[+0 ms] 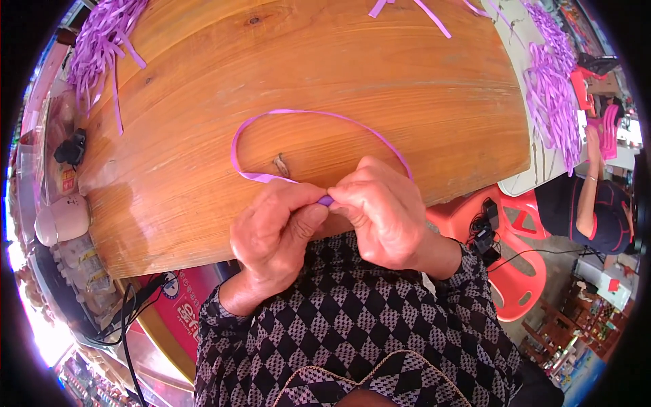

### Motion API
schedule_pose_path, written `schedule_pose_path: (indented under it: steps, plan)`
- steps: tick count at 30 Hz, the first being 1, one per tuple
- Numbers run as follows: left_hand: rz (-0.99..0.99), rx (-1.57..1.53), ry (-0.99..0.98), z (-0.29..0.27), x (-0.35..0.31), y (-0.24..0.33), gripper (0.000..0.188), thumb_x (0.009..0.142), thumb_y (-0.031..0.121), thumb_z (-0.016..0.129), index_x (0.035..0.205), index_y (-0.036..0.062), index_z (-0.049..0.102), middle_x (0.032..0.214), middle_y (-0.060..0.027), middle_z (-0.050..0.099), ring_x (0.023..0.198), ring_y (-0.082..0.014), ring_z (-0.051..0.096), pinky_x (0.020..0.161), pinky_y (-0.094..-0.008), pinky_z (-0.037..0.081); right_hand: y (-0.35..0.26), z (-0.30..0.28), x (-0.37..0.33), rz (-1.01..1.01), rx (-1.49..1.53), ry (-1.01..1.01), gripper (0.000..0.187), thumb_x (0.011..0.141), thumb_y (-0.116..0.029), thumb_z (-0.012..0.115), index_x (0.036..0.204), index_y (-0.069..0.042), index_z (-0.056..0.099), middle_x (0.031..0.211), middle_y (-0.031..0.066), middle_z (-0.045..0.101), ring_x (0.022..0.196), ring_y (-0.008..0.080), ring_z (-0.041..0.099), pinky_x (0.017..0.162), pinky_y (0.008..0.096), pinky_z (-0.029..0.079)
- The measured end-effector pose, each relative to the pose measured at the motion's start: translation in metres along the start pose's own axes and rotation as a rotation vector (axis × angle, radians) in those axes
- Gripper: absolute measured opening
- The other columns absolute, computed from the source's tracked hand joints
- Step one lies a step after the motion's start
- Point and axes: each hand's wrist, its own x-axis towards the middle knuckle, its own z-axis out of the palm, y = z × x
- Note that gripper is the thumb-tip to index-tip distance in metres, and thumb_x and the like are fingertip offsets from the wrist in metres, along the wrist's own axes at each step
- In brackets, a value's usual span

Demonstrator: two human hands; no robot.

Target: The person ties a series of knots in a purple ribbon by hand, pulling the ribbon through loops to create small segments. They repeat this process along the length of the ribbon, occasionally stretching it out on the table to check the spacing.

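A narrow purple ribbon (291, 110) makes a loose loop above the wooden table (203, 74), and both its ends run into my hands. My left hand (274, 224) pinches it between thumb and forefinger. Close beside it, my right hand (383, 214) pinches the same ribbon, fingertips almost touching the left ones. Between them shows a small darker purple bit; whether it is a knot or a fold, I cannot tell. The fingers hide the rest of it. A small brown scrap (281, 164) lies inside the loop.
Purple ribbon bundles lie at the table's far left (102, 51) and on a pale table (519, 183) at right. A pink rounded object (62, 220) sits at the left edge. A coral plastic chair (519, 288) holds black cables. Another person (597, 207) works at right.
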Motion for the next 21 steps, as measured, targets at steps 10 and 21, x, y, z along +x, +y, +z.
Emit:
schedule_pose_path:
  steps: [10, 21]
  plan:
    - [0.011, -0.055, -0.016, -0.001, 0.002, 0.004, 0.018, 0.076, 0.000, 0.067, 0.094, -0.0012, 0.062, 0.083, -0.0100, 0.062, 0.069, -0.0200, 0.059, 0.060, -0.0288, 0.047, -0.007, -0.010, 0.009, 0.189, 0.163, -0.009, 0.026, 0.070, -0.002, 0.072, 0.092, 0.004, 0.060, 0.080, 0.0136, 0.062, 0.065, 0.0245, 0.058, 0.056, 0.0311, 0.044]
    - [0.075, -0.052, 0.099, 0.009, 0.007, 0.017, 0.045, 0.074, 0.005, 0.068, 0.114, -0.0049, 0.051, 0.092, -0.0157, 0.060, 0.076, -0.0216, 0.056, 0.072, -0.0291, 0.048, -0.014, -0.075, 0.024, 0.878, 0.476, -0.101, 0.010, 0.079, -0.009, 0.067, 0.084, -0.002, 0.063, 0.075, 0.0011, 0.064, 0.067, 0.0066, 0.058, 0.057, 0.0220, 0.045]
